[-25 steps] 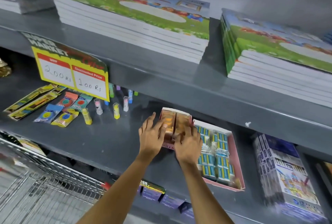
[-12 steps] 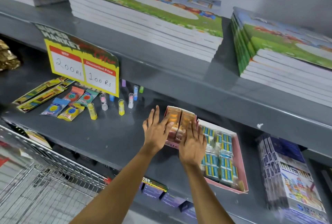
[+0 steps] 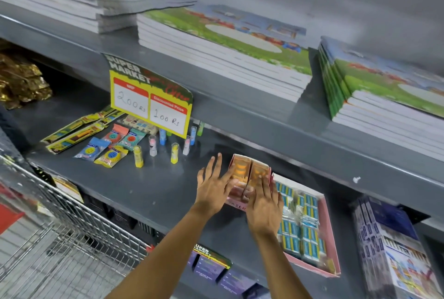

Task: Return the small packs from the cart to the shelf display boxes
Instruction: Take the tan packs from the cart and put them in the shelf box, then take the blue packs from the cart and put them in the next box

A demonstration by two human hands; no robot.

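Note:
A small pink display box (image 3: 236,204) stands on the grey middle shelf (image 3: 153,193), filled with orange small packs (image 3: 248,171) in clear wrap. My left hand (image 3: 212,188) lies flat with spread fingers against the box's left side and the packs. My right hand (image 3: 264,205) rests flat on the packs and the box's right front. Neither hand grips anything. A bigger pink display box (image 3: 328,231) to the right holds several blue-and-yellow packs (image 3: 301,222). The wire cart (image 3: 60,234) is at the lower left.
A yellow price sign (image 3: 150,104) hangs from the upper shelf edge. Small tubes (image 3: 175,152), round sharpeners in packets and long yellow packs lie on the shelf at left. Book stacks (image 3: 225,51) fill the upper shelf. Boxed sets (image 3: 394,250) stand at right.
The view has swung left and down. Both hands stay pressed flat on the orange packs in the small box, fingers more spread than one second ago.

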